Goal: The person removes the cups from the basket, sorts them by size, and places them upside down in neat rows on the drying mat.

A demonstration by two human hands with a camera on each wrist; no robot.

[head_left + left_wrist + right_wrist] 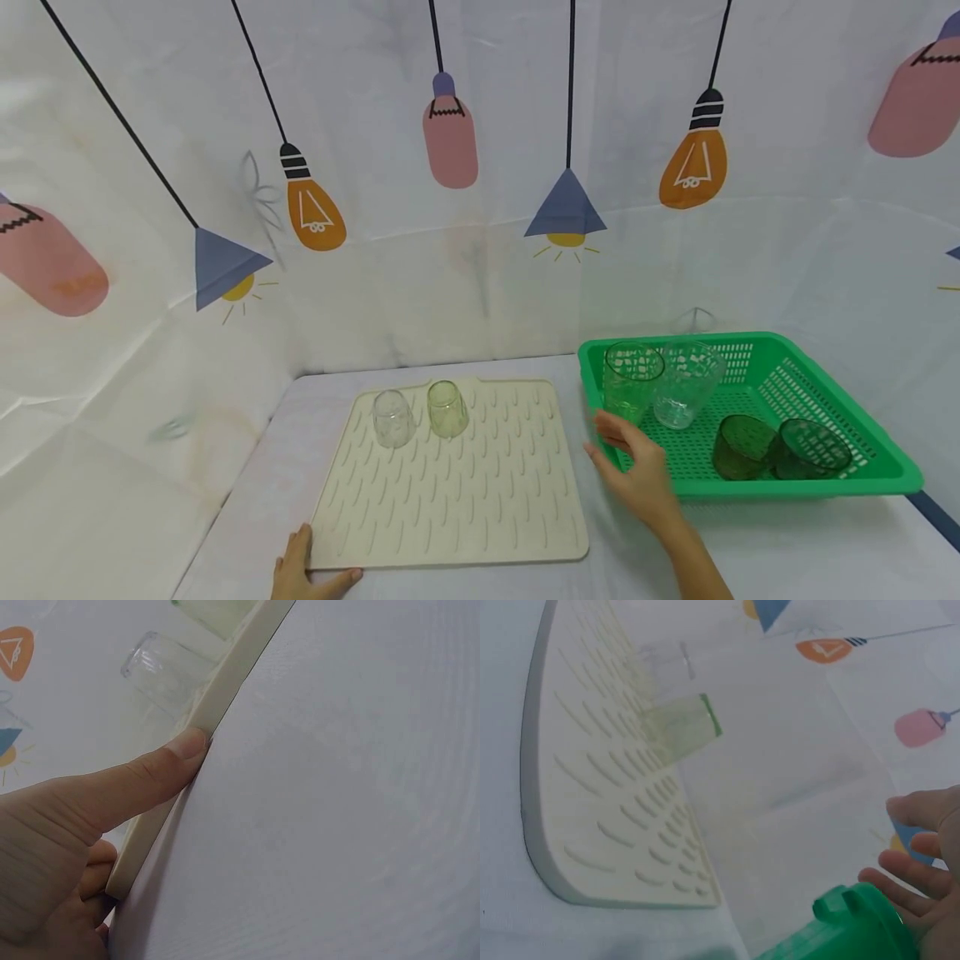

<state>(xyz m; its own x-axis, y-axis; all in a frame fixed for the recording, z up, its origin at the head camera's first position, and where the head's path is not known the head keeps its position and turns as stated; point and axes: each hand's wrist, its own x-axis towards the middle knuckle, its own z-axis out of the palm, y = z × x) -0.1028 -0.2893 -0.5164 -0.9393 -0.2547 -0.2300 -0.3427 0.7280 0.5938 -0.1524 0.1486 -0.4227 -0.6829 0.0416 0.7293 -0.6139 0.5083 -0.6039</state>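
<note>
My left hand (311,571) rests at the front left corner of a cream drying mat (480,500). Its thumb (142,780) lies straight against the mat's front edge, and the other fingers are along the left side. Toward the mat's back left stand two small glasses, a clear glass (393,419) and a yellowish-green glass (447,409). Over the left rim of a green plastic basket (780,490), my right hand (637,471) has its fingers apart and holds nothing. Nearest to it inside the basket is a tall light-green glass (632,387).
The basket also has a tall clear glass (686,387) leaning beside the light-green one. Two dark green glasses, one upright (741,448) and one tipped (810,450), are near its front. Behind the table hangs a white sheet (510,283) printed with lamps.
</note>
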